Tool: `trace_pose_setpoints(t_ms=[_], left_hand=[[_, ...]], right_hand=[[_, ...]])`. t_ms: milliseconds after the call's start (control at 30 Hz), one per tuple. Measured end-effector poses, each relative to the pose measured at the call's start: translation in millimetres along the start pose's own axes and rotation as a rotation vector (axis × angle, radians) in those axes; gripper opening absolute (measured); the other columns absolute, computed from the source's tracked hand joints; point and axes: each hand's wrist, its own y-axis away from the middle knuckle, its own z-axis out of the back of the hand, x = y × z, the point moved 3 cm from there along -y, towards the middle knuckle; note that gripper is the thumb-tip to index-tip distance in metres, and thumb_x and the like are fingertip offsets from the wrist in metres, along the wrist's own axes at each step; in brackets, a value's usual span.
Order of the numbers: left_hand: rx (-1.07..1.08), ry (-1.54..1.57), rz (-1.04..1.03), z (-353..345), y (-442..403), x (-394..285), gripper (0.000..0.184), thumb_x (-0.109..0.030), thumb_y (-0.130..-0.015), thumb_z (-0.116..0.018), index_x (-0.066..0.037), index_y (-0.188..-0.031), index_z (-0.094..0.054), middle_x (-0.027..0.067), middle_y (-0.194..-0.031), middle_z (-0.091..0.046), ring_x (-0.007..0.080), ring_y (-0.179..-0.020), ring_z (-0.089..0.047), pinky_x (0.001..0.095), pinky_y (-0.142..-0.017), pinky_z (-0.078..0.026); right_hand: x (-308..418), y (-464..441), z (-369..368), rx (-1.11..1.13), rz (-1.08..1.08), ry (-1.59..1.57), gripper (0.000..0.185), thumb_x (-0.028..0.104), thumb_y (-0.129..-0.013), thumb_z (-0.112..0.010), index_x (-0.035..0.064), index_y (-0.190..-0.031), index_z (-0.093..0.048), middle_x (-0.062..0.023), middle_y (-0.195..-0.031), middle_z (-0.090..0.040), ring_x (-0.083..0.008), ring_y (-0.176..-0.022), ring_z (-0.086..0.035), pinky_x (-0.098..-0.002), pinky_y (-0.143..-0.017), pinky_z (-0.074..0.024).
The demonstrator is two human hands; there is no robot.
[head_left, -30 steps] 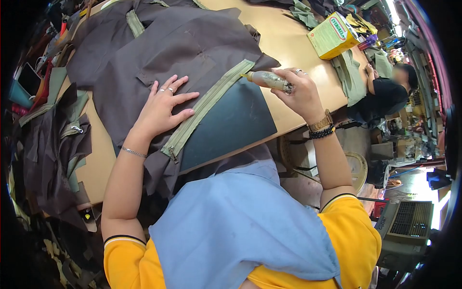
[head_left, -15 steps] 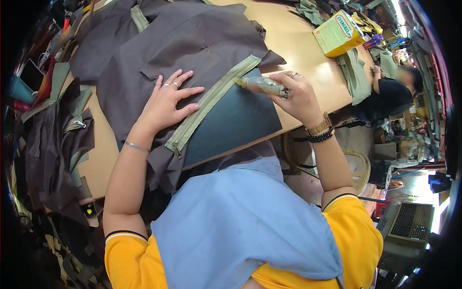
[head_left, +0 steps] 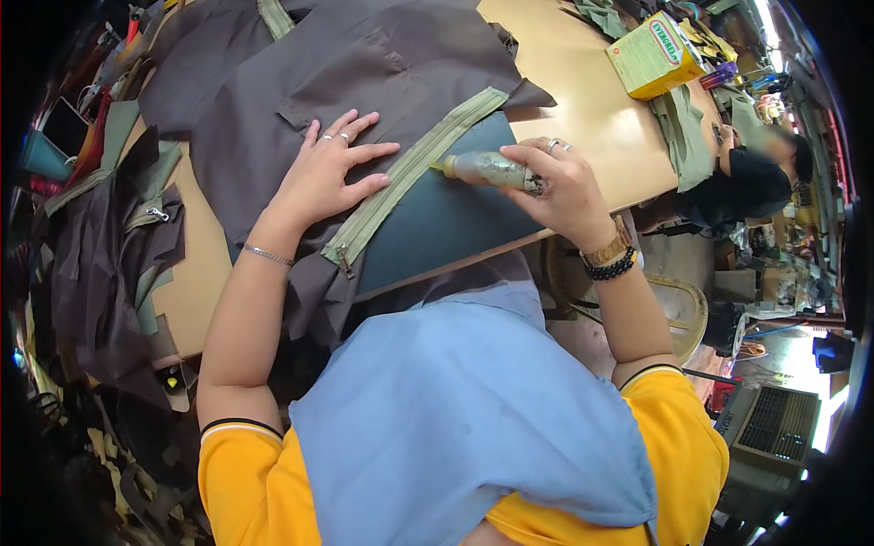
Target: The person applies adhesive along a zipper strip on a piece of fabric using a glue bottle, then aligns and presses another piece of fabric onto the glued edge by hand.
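Observation:
My left hand lies flat with spread fingers on dark brown fabric, its fingertips at the edge of a pale green zipper. The zipper runs diagonally along the fabric's edge, and its metal slider sits at the near end. In my right hand is a small squeeze bottle, tipped sideways. Its yellowish nozzle points left and meets or hovers just over the zipper's right edge. A dark board lies under the zipper on the table.
A yellow-green tin stands on the tan table at the back right, beside green fabric pieces. More brown fabric with a zipper hangs at the left edge. Another person is at the right.
The bottle in my right hand has moved down the zipper, a little toward me and to the left. My left hand stays spread on the fabric. The whole view has shifted slightly.

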Motion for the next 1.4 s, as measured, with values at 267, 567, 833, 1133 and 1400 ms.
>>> trace_pose_setpoints(t_ms=[267,567,833,1133,1400], left_hand=[[-0.067,0.093,-0.007,5.5,0.7,0.7,0.045,-0.035,-0.090,-0.071,-0.022,-0.133,-0.068,0.0126,-0.155,-0.046,0.0316,-0.148,-0.036,0.0577,-0.121,-0.021],[-0.085,-0.102,-0.192,26.9,92.9,-70.6,0.037,-0.028,-0.078,-0.081,-0.009,-0.109,-0.073,0.0073,-0.081,-0.056,0.0278,-0.072,-0.059,0.0392,-0.066,-0.046],[-0.272,0.045,-0.060,-0.6,114.5,-60.3,0.035,-0.021,-0.076,-0.083,-0.008,-0.107,-0.073,0.0072,-0.083,-0.059,0.0245,-0.069,-0.060,0.0342,-0.063,-0.050],[-0.331,0.096,-0.107,-2.4,119.2,-57.4,0.025,-0.010,-0.076,-0.080,-0.005,-0.099,-0.071,0.0085,-0.083,-0.062,0.0254,-0.071,-0.062,0.0336,-0.064,-0.051],[-0.326,0.093,-0.057,-2.2,117.8,-58.4,0.020,-0.008,-0.074,-0.080,-0.004,-0.087,-0.066,0.0094,-0.081,-0.062,0.0269,-0.071,-0.063,0.0350,-0.065,-0.052]], right_hand=[[27.0,8.5,-15.9,0.048,-0.007,-0.179,0.047,0.011,-0.072,-0.087,0.0075,-0.115,-0.070,-0.0088,-0.103,-0.071,-0.0248,-0.089,-0.068,-0.0348,-0.079,-0.0556],[-25.2,37.7,-1.7,-0.037,-0.565,-0.639,0.053,0.012,-0.083,-0.083,-0.0027,-0.129,-0.061,-0.0056,-0.112,-0.068,-0.0105,-0.100,-0.065,-0.0266,-0.088,-0.0536],[-37.2,25.4,1.8,-0.087,-0.375,-0.297,0.046,0.010,-0.082,-0.082,-0.0053,-0.121,-0.065,-0.0107,-0.108,-0.072,-0.0125,-0.097,-0.068,-0.0273,-0.086,-0.0555],[-26.2,19.5,-1.4,-0.027,-0.267,-0.200,0.043,0.007,-0.078,-0.081,-0.0019,-0.118,-0.068,-0.0113,-0.104,-0.072,-0.0164,-0.093,-0.070,-0.0293,-0.084,-0.0553],[6.5,14.4,-7.2,0.028,-0.194,-0.318,0.042,0.007,-0.075,-0.081,0.0008,-0.115,-0.070,-0.0122,-0.098,-0.072,-0.0213,-0.085,-0.068,-0.0316,-0.079,-0.0542]])
